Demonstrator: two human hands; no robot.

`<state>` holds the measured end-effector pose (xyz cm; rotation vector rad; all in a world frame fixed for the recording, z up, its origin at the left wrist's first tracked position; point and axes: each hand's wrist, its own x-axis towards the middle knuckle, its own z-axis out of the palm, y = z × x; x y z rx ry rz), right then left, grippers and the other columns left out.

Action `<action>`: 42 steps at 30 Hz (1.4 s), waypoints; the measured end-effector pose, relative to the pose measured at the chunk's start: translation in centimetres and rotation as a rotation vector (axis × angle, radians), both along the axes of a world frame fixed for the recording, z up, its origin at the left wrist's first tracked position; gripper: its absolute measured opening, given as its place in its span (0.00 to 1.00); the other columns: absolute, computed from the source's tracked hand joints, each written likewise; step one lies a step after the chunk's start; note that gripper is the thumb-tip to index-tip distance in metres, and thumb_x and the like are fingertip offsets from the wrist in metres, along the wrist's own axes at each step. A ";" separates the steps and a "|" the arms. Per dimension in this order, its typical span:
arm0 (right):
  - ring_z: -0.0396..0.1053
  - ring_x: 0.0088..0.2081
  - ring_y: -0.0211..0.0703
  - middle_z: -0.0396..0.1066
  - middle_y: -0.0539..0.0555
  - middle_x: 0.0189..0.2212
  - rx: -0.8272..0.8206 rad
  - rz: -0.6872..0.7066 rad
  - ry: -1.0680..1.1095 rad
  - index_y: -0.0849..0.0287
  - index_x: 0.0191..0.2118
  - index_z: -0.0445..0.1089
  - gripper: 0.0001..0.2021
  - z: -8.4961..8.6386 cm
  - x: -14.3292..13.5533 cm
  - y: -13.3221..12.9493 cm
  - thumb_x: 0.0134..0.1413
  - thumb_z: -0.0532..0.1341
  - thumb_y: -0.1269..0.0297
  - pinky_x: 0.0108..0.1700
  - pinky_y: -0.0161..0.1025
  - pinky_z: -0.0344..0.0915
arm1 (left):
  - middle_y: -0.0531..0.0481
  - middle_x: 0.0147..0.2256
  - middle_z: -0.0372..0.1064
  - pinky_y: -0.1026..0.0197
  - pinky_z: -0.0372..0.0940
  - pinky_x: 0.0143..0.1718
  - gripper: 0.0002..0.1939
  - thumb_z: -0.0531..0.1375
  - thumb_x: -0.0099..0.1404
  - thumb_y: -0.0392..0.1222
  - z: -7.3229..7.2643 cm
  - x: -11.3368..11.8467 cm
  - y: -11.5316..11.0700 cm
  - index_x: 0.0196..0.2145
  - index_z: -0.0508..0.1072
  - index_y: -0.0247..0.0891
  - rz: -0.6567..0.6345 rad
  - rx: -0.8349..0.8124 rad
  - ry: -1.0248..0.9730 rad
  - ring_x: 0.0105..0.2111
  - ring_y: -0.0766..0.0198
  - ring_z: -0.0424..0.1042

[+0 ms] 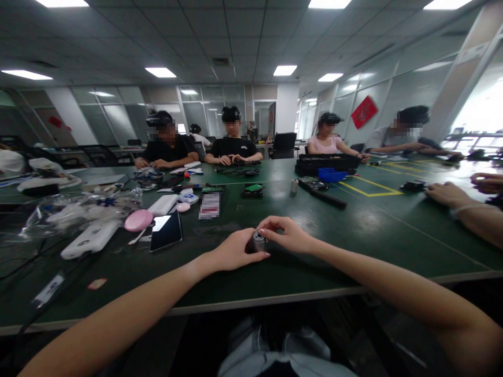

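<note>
A small grey metal cylinder, which looks like a small electric motor (259,242), stands upright on the green table in front of me. My left hand (234,248) wraps round it from the left, its thumb along the near side. From the right, my right hand (286,233) reaches over, thumb and forefinger closed together at the motor's top edge. Whatever lies between those right fingertips is too small to make out. A second metal cylinder (294,186) of similar look stands farther back on the table.
Left of my hands lie a dark phone (166,231), a pink round case (138,220), a white power bank (91,239) and plastic bags. Farther back are a green circuit board (252,189), a blue tray (332,175) and a black bar (323,198). Several people sit around the table; another person's hands (448,195) rest at right.
</note>
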<state>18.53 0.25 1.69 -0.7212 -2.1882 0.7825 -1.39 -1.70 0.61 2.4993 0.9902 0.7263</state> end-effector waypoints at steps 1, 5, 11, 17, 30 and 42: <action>0.66 0.31 0.37 0.71 0.53 0.31 -0.002 0.008 -0.011 0.62 0.42 0.70 0.14 0.0 0.0 0.0 0.59 0.57 0.56 0.35 0.36 0.63 | 0.48 0.36 0.70 0.61 0.63 0.33 0.22 0.62 0.58 0.54 0.0 0.0 0.0 0.43 0.69 0.35 0.000 0.000 0.000 0.33 0.60 0.69; 0.64 0.30 0.37 0.70 0.52 0.30 -0.008 0.039 -0.058 0.63 0.43 0.69 0.15 0.0 0.2 0.1 0.60 0.55 0.57 0.35 0.35 0.62 | 0.47 0.36 0.70 0.61 0.63 0.33 0.22 0.61 0.58 0.54 -0.1 0.0 0.1 0.43 0.69 0.35 0.011 0.000 0.011 0.33 0.60 0.69; 0.63 0.30 0.36 0.69 0.52 0.30 -0.009 0.045 -0.066 0.63 0.43 0.69 0.15 0.0 0.2 0.0 0.60 0.55 0.57 0.33 0.34 0.61 | 0.47 0.37 0.70 0.61 0.63 0.34 0.21 0.61 0.59 0.53 0.0 -0.1 0.1 0.43 0.69 0.35 -0.013 0.002 0.012 0.34 0.60 0.69; 0.61 0.27 0.35 0.67 0.50 0.27 -0.025 0.046 -0.068 0.63 0.43 0.68 0.16 0.1 0.2 -0.1 0.60 0.55 0.55 0.32 0.33 0.60 | 0.47 0.37 0.70 0.61 0.62 0.33 0.21 0.61 0.58 0.53 -0.1 0.0 0.1 0.43 0.69 0.35 -0.008 -0.007 0.022 0.34 0.60 0.69; 0.61 0.28 0.35 0.67 0.50 0.27 0.013 0.044 -0.097 0.63 0.44 0.68 0.15 0.3 0.3 -0.4 0.60 0.54 0.56 0.33 0.34 0.60 | 0.48 0.36 0.70 0.62 0.62 0.33 0.21 0.62 0.58 0.53 0.1 0.0 0.0 0.43 0.69 0.35 -0.002 -0.034 0.004 0.33 0.60 0.68; 0.62 0.28 0.35 0.67 0.51 0.29 0.025 0.063 -0.109 0.63 0.45 0.67 0.15 0.6 0.5 -0.7 0.61 0.54 0.57 0.33 0.34 0.60 | 0.48 0.35 0.70 0.62 0.62 0.32 0.21 0.62 0.58 0.53 0.3 0.1 -0.1 0.42 0.70 0.35 -0.004 -0.015 0.008 0.33 0.60 0.68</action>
